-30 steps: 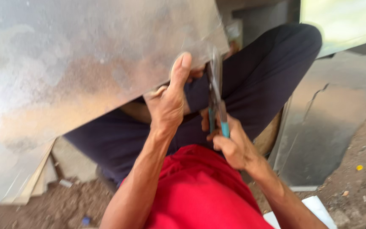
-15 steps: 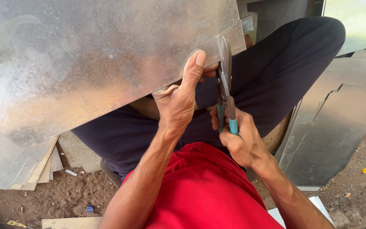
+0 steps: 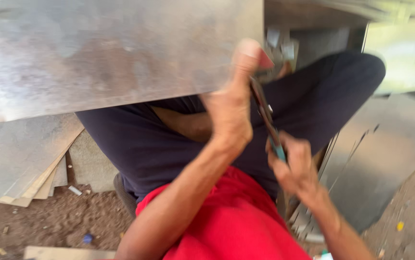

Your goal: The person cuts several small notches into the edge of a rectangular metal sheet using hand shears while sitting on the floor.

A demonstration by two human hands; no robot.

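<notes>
A large shiny metal sheet (image 3: 111, 53) fills the upper left of the head view, resting over my lap. My left hand (image 3: 231, 106) pinches its lower right edge, thumb up on top of the sheet. My right hand (image 3: 291, 166) grips the blue-handled tin snips (image 3: 267, 120), whose blades point up along the sheet's right edge, close beside my left thumb. The picture is blurred, so the blade tips are hard to make out. I sit cross-legged in dark trousers and a red shirt.
More metal sheets (image 3: 19, 154) lie stacked on the dirt floor at the left. Another grey sheet (image 3: 385, 154) lies at the right, and a pale panel (image 3: 404, 53) stands at the upper right. Small scraps are scattered on the ground.
The view has shifted and blurred. The sheet has slid leftward and the snips have travelled further up along its edge; my left thumb stays on the sheet.
</notes>
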